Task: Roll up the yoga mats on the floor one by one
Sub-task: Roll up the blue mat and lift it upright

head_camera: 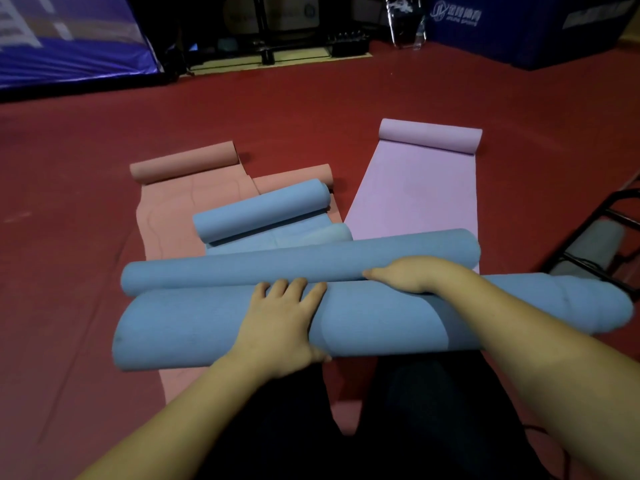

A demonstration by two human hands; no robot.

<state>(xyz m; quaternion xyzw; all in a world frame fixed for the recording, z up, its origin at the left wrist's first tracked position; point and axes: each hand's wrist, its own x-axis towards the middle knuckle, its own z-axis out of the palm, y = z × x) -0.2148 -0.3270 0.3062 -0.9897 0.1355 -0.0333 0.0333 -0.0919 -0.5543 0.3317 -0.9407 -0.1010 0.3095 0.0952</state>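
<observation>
Hands (two) (282,320) (403,275) press two blue rolls (207,327) (242,268).

The right hand (401,275) hides its fingers behind the blue roll (214,327).

Four blue foam yoga mat rolls show: a thick near roll (214,327), a thinner long roll (277,268) just beyond it, a pale short roll (332,235), and a far roll (263,209). Two salmon-pink mats (169,209) (294,174) lie far left. One lilac mat (415,188) lies far right. Two hands: left (280,323), right (405,275).
</observation>
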